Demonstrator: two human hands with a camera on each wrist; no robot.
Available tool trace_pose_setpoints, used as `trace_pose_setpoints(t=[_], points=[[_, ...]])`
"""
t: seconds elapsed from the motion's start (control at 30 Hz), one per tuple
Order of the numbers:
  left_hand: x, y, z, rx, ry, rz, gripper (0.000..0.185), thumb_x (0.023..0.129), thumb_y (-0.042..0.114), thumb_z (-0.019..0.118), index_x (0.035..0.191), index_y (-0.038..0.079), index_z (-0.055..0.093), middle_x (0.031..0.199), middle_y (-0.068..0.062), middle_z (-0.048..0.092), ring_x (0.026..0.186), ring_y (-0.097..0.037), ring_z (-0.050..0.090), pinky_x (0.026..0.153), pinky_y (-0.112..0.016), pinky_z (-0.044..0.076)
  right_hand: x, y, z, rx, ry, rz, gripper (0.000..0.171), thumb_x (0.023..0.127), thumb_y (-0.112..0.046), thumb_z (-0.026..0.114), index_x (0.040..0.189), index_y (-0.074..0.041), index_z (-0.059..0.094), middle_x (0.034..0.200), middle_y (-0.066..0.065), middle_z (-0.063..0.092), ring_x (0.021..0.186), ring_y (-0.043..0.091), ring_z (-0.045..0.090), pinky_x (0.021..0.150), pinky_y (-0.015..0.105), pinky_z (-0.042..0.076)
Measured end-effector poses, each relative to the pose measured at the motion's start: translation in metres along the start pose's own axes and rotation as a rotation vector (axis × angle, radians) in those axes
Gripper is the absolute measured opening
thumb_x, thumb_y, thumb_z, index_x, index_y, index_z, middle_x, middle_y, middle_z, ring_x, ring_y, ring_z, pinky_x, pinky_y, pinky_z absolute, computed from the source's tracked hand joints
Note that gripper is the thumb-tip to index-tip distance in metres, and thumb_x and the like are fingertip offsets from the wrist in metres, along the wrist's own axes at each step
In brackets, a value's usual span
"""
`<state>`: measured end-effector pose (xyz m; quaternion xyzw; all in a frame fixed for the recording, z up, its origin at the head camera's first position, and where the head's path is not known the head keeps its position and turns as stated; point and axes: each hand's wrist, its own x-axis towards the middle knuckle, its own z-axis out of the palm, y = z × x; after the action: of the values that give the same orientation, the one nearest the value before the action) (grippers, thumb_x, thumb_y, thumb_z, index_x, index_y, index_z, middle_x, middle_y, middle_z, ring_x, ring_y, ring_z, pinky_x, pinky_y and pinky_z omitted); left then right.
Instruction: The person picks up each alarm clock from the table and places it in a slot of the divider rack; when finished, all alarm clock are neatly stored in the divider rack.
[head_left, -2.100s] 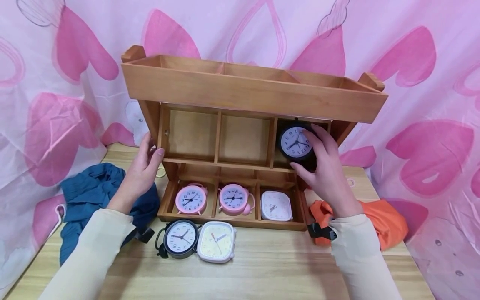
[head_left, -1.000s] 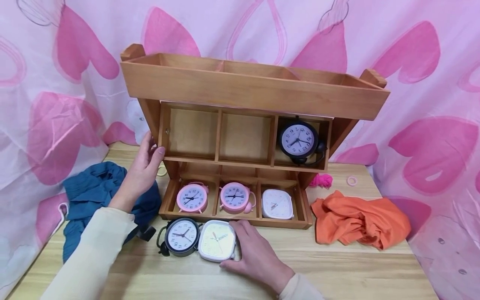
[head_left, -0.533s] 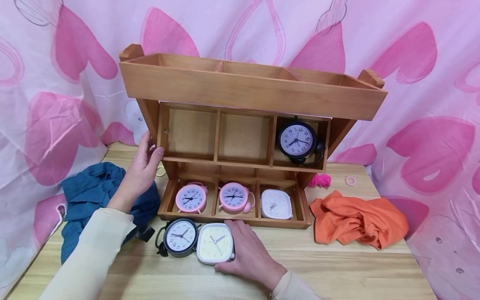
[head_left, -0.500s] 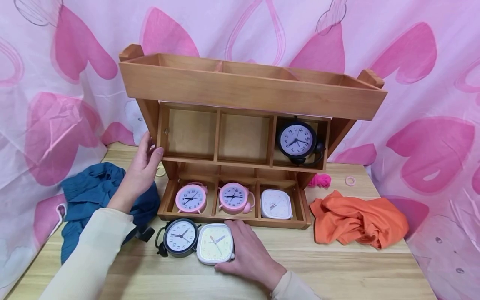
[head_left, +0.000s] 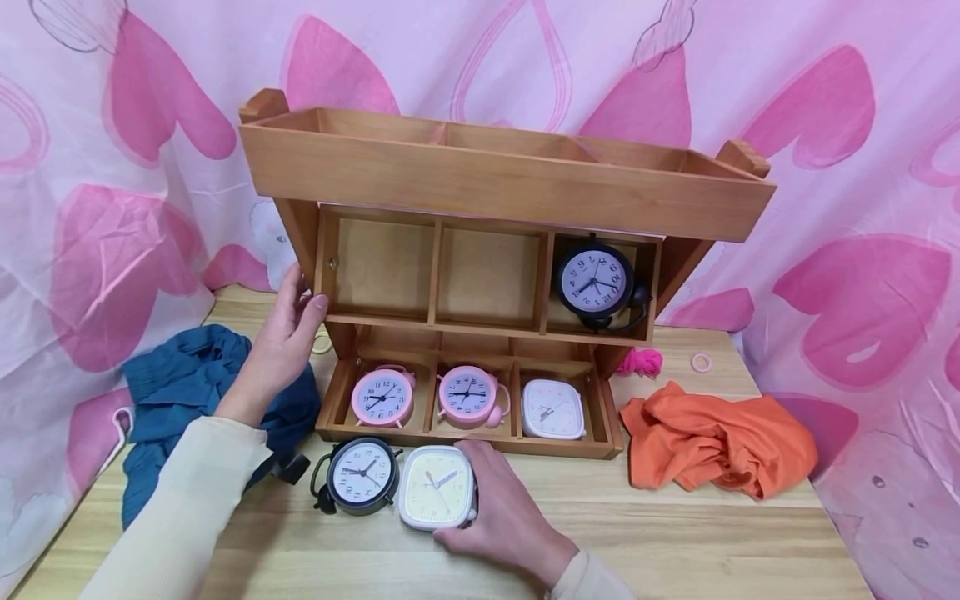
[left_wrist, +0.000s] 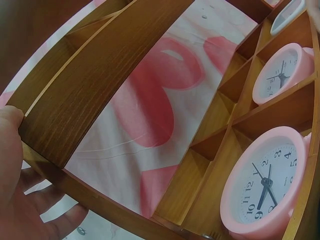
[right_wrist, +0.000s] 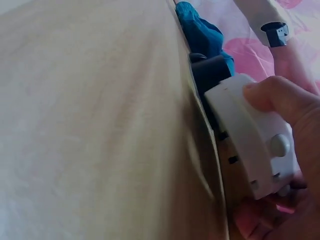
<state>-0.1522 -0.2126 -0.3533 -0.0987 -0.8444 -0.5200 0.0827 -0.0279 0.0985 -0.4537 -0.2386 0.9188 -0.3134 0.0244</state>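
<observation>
I have my right hand (head_left: 510,521) curled round the square cream alarm clock (head_left: 437,498), which lies face up on the pale wooden surface (head_left: 675,542) just beside the round black alarm clock (head_left: 362,475). My left hand (head_left: 281,346) rests with relaxed fingers against the left wall of the tiered wooden organiser (head_left: 480,179). I judge this the pick-up step; next I'd need a firm lift clear of the bottom tray's front wall. Crumpled blue cloth (head_left: 180,392) and orange cloth (head_left: 720,442) flank the organiser; a pink heart-print curtain (head_left: 862,167) hangs behind.
</observation>
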Motion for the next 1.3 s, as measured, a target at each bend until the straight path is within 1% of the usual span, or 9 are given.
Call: trace_pose_setpoints(t=[0.2,0.4,0.67,0.87,0.93,1.03,1.17,1.23,1.3], points=[[0.001,0.001,0.000,0.001,0.000,0.005,0.066,0.105,0.036,0.041,0.157,0.036,0.001,0.165,-0.004,0.016,0.149,-0.036,0.024,0.111,-0.056,0.033,0.003,-0.005,-0.023,0.080,0.125,-0.040,0.108,0.057,-0.049,0.092,0.147,-0.021,0.039,0.139,-0.006,0.050,0.126,0.014,0.050,0.106,0.046,0.047],[0.001,0.002,0.000,-0.005,-0.001,0.015,0.066,0.106,0.035,0.041,0.158,0.035,0.001,0.165,-0.004,0.016,0.149,-0.036,0.024,0.110,-0.057,0.033,0.019,-0.014,-0.065,0.089,0.304,-0.081,0.105,0.054,-0.041,0.095,0.143,-0.019,0.043,0.138,-0.001,0.050,0.124,0.016,0.051,0.102,0.048,0.049],[0.001,0.002,-0.001,-0.007,-0.002,0.014,0.065,0.106,0.035,0.041,0.157,0.036,0.002,0.164,-0.004,0.016,0.149,-0.036,0.024,0.110,-0.057,0.034,0.063,-0.021,-0.128,-0.008,0.540,-0.204,0.103,0.057,-0.037,0.093,0.141,-0.004,0.043,0.135,0.013,0.051,0.125,0.025,0.047,0.105,0.047,0.044],[0.002,0.002,-0.001,-0.018,-0.009,0.023,0.064,0.106,0.033,0.042,0.157,0.037,0.003,0.164,-0.005,0.018,0.148,-0.037,0.026,0.109,-0.058,0.034,0.100,-0.017,-0.151,-0.102,0.705,-0.258,0.096,0.061,-0.041,0.089,0.137,-0.002,0.045,0.131,0.015,0.055,0.120,0.030,0.048,0.102,0.051,0.033],[0.001,0.002,-0.001,-0.018,-0.011,0.017,0.064,0.106,0.034,0.042,0.157,0.037,0.003,0.164,-0.005,0.017,0.149,-0.038,0.025,0.109,-0.059,0.034,0.109,-0.016,-0.154,-0.122,0.724,-0.248,0.094,0.062,-0.041,0.088,0.137,-0.003,0.046,0.130,0.014,0.056,0.120,0.029,0.049,0.103,0.051,0.029],[0.001,0.002,-0.001,-0.015,-0.008,0.010,0.065,0.106,0.034,0.042,0.157,0.037,0.002,0.164,-0.005,0.016,0.149,-0.037,0.024,0.110,-0.059,0.033,0.119,-0.015,-0.154,-0.130,0.717,-0.210,0.093,0.063,-0.040,0.089,0.138,-0.006,0.045,0.132,0.012,0.055,0.123,0.027,0.048,0.106,0.052,0.024],[0.000,0.003,0.000,-0.014,-0.003,0.012,0.065,0.106,0.033,0.042,0.157,0.036,0.002,0.164,-0.006,0.016,0.149,-0.038,0.024,0.109,-0.059,0.033,0.125,-0.014,-0.148,-0.141,0.691,-0.109,0.094,0.066,-0.043,0.089,0.142,-0.014,0.042,0.140,0.009,0.050,0.132,0.033,0.034,0.104,0.058,0.017],[0.000,0.003,0.000,-0.014,-0.002,0.016,0.066,0.106,0.033,0.042,0.158,0.035,0.001,0.164,-0.006,0.015,0.149,-0.039,0.023,0.109,-0.060,0.033,0.127,-0.014,-0.145,-0.160,0.682,-0.059,0.095,0.067,-0.046,0.088,0.144,-0.017,0.040,0.144,0.009,0.047,0.135,0.037,0.027,0.101,0.062,0.016],[0.000,0.004,0.001,-0.014,-0.003,0.019,0.066,0.106,0.033,0.042,0.158,0.035,0.001,0.165,-0.006,0.015,0.149,-0.040,0.023,0.109,-0.061,0.033,0.127,-0.014,-0.144,-0.195,0.667,-0.021,0.098,0.068,-0.048,0.088,0.146,-0.019,0.038,0.147,0.008,0.045,0.136,0.038,0.023,0.100,0.063,0.016]])
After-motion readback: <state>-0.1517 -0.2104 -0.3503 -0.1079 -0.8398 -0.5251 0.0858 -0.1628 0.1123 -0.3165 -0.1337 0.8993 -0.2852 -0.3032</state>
